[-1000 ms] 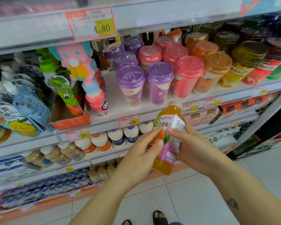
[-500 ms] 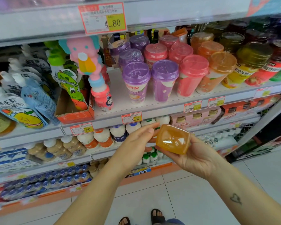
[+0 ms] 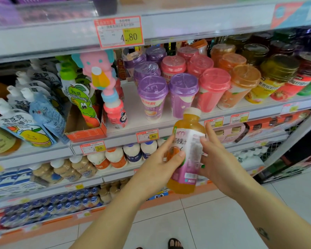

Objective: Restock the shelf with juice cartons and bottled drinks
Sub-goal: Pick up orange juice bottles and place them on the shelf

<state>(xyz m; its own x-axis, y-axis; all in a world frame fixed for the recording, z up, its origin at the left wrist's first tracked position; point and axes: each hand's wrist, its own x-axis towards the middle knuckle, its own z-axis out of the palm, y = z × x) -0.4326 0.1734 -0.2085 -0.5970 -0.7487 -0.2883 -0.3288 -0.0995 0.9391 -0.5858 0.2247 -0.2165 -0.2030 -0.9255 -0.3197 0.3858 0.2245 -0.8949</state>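
Observation:
An orange juice bottle (image 3: 187, 151) with a white cap and a pink-and-white label stands upright in front of the shelves, held between both hands. My left hand (image 3: 156, 168) grips its left side, thumb across the label. My right hand (image 3: 217, 162) holds the right side, fingers curled round the label. The bottle hangs just below the white shelf (image 3: 133, 114) that carries purple, pink and orange lidded cups (image 3: 153, 99), with a bare strip of shelf to the left of the cups.
A pink elephant-topped bottle (image 3: 113, 108) and an orange display box (image 3: 86, 132) of pouches stand left of the bare strip. Small milk bottles (image 3: 115, 157) fill the shelf below. Price tags line the shelf edges. White floor tiles (image 3: 223, 221) lie underfoot.
The bottle, tipped with its base towards me half a second ago, is upright again. Both hands now grip its sides, slightly higher and nearer the cup shelf.

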